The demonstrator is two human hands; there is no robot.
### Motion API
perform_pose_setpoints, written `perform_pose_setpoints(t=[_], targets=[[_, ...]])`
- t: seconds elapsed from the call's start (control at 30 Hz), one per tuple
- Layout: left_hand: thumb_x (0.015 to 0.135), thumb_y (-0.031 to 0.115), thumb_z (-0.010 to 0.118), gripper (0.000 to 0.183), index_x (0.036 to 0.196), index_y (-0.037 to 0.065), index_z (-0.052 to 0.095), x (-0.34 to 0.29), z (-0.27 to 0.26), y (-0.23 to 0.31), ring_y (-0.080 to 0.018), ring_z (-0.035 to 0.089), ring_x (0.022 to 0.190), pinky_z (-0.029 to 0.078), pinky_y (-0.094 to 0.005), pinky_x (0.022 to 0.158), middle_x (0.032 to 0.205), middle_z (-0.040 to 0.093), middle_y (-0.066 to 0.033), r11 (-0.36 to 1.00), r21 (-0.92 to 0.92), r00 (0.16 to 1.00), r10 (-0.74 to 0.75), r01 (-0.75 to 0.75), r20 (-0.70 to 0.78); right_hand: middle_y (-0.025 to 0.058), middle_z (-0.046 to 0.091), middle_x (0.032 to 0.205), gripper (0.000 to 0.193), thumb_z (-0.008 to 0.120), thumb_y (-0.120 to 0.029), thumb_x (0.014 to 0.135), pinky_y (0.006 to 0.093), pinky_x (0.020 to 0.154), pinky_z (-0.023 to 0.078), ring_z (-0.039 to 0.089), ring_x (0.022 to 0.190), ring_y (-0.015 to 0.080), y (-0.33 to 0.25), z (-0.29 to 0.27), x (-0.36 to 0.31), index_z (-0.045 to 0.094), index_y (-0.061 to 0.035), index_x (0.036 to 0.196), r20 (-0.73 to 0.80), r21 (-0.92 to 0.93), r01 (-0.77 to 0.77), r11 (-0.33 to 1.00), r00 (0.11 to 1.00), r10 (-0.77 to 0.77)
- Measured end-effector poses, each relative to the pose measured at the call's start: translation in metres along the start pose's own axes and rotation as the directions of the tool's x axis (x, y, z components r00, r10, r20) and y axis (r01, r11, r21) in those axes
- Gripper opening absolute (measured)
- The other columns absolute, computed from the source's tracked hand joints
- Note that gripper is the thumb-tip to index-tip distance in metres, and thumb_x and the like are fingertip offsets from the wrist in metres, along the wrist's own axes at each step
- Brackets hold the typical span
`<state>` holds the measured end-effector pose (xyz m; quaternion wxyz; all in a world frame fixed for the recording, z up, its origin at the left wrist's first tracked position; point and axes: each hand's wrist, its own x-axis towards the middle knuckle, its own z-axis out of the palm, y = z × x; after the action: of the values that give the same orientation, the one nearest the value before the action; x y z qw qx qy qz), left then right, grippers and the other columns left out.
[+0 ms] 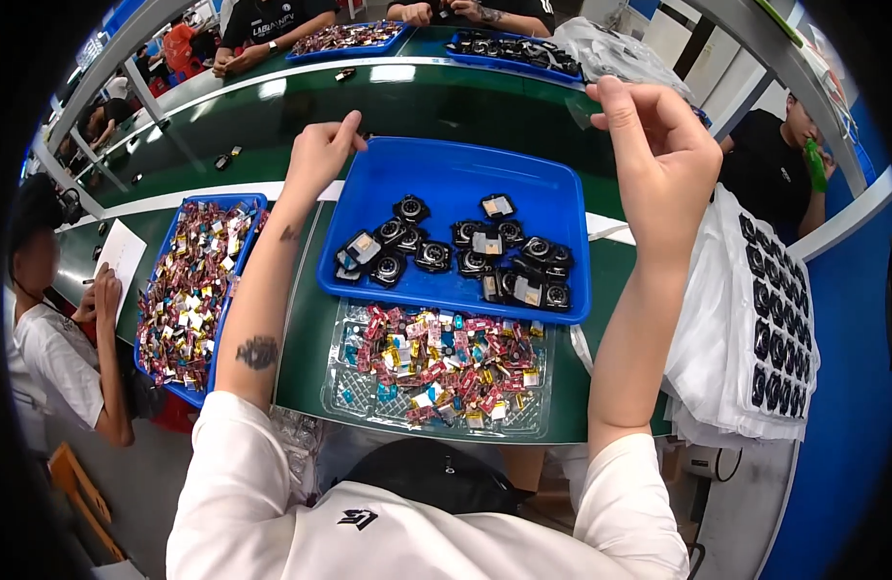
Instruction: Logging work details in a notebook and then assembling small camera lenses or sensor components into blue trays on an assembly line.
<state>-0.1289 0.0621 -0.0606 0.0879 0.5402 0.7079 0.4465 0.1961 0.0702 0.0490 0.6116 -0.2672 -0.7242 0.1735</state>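
Observation:
My left hand (320,158) is over the far left corner of a blue tray (465,159), its fingers curled closed. Raised beyond the tray's right side is my right hand (666,159), thumb and fingers drawn together. What either hand holds, if anything, I cannot make out; a faint clear patch shows beside the right fingertips. Inside the tray lie several black watch cases (433,255) with round faces, some turned to show silver and tan backs. Under its near edge, a clear plastic tray (335,396) holds a heap of small red, yellow, white and blue electronic parts (446,372).
Left of me, another blue tray (262,201) is heaped with similar parts; a person there writes on white paper (123,253). White sheets bearing rows of black pieces (779,319) hang at the right. Across the green table (417,106), people sit near more trays. Metal frame posts (804,87) rise at right.

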Motion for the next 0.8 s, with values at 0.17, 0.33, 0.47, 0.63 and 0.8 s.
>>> perform_pose_setpoints(t=[0.17, 0.33, 0.47, 0.63, 0.8], targets=[[0.087, 0.035, 0.063, 0.040, 0.070, 0.000, 0.070, -0.150, -0.033, 0.086, -0.0166, 0.058, 0.052, 0.044, -0.0307, 0.051, 0.056, 0.062, -0.0089, 0.995, 0.095, 0.876, -0.045, 0.000, 0.479, 0.0058, 0.066, 0.073, 0.024, 0.058, -0.017, 0.094, 0.0217, 0.064, 0.051, 0.063, 0.068, 0.0101, -0.009, 0.007, -0.006, 0.066, 0.0022, 0.082, 0.122, 0.081, 0.004, 0.997, 0.992, -0.014], [0.074, 0.022, 0.073, 0.023, 0.091, 0.007, 0.071, -0.199, -0.019, 0.069, -0.0264, 0.065, 0.062, 0.051, -0.0375, 0.059, 0.068, 0.066, -0.0102, 0.909, 0.302, 0.891, 0.136, -0.286, 0.434, 0.0043, 0.066, 0.073, 0.020, 0.059, -0.015, 0.093, 0.0220, 0.062, 0.051, 0.064, 0.069, 0.0099, -0.013, 0.015, -0.013, 0.066, 0.0009, 0.084, 0.192, 0.098, 0.088, 0.991, 0.976, -0.106], [0.073, 0.015, 0.071, 0.014, 0.085, 0.007, 0.069, -0.199, -0.021, 0.072, -0.0260, 0.064, 0.065, 0.050, -0.0378, 0.059, 0.075, 0.065, -0.0076, 0.915, 0.210, 0.860, 0.218, -0.345, 0.461, 0.0056, 0.066, 0.070, 0.015, 0.063, -0.013, 0.088, 0.0223, 0.062, 0.050, 0.064, 0.067, 0.0102, -0.023, 0.011, -0.021, 0.065, 0.0014, 0.084, 0.365, 0.001, 0.166, 0.986, 0.918, -0.155], [0.069, 0.005, 0.070, 0.013, 0.081, 0.007, 0.066, -0.184, -0.032, 0.087, -0.0244, 0.063, 0.079, 0.050, -0.0333, 0.068, 0.082, 0.066, -0.0056, 0.878, 0.024, 0.836, 0.447, -0.479, 0.318, 0.0104, 0.065, 0.068, 0.018, 0.068, -0.017, 0.082, 0.0269, 0.059, 0.050, 0.065, 0.063, 0.0169, -0.033, 0.015, -0.029, 0.066, 0.0006, 0.084, 0.535, 0.259, 0.103, 0.960, 0.812, -0.232], [0.075, 0.005, 0.069, 0.011, 0.083, 0.000, 0.064, -0.162, -0.046, 0.122, -0.0145, 0.066, 0.073, 0.051, -0.0264, 0.065, 0.078, 0.068, -0.0058, 0.929, -0.294, 0.885, 0.322, -0.226, 0.337, 0.0125, 0.068, 0.080, 0.025, 0.072, -0.018, 0.076, 0.0290, 0.065, 0.053, 0.067, 0.071, 0.0204, -0.026, 0.012, -0.028, 0.066, 0.0025, 0.089, 0.752, 0.351, 0.121, 0.929, 0.555, -0.356]])
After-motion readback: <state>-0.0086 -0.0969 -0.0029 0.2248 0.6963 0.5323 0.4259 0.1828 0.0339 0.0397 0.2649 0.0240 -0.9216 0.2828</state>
